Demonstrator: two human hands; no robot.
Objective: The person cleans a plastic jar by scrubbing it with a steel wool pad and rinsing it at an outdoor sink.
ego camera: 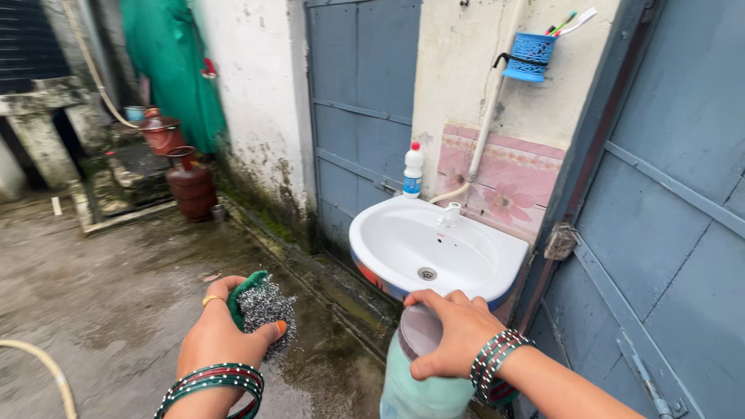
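Observation:
My left hand (221, 335) holds a steel wool scrubber (266, 308) with a green pad behind it, low in the middle of the head view. My right hand (458, 332) grips the top of a pale green plastic bottle (415, 388) with a grey cap, at the bottom edge. Both wrists wear green and red bangles. Just beyond the bottle, a white wash basin (403, 233) is fixed to the wall, with a white tap (450, 213) at its back.
A white bottle with a red cap (414, 171) stands on the basin's rim. A blue holder with toothbrushes (530, 56) hangs above. Grey metal doors (365, 101) flank the basin. Red gas cylinders (188, 182) stand at the left by wet concrete floor (101, 287).

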